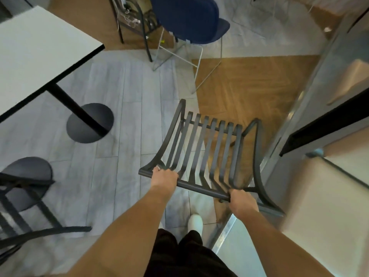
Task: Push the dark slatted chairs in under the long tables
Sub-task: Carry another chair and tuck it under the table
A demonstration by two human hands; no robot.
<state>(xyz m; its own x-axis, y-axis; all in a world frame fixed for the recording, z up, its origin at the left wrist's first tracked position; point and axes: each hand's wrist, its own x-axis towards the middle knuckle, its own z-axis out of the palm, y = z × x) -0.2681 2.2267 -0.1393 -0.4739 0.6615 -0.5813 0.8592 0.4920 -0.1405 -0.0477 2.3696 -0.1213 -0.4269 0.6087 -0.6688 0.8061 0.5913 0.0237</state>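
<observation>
We hold the top rail of a dark slatted chair (203,150) with our left hand (164,177) and right hand (242,201), fingers curled tight around it, but it stands out on the floor (127,92), past the corner of the white table (36,54), not yet pushed under.

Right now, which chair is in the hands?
The dark slatted chair at centre: left hand and right hand grip its top rail. The blue chair stands untouched.

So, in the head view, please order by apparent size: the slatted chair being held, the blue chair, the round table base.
1. slatted chair, though nearness enlarges it
2. blue chair, partly cut off
3. round table base
</observation>
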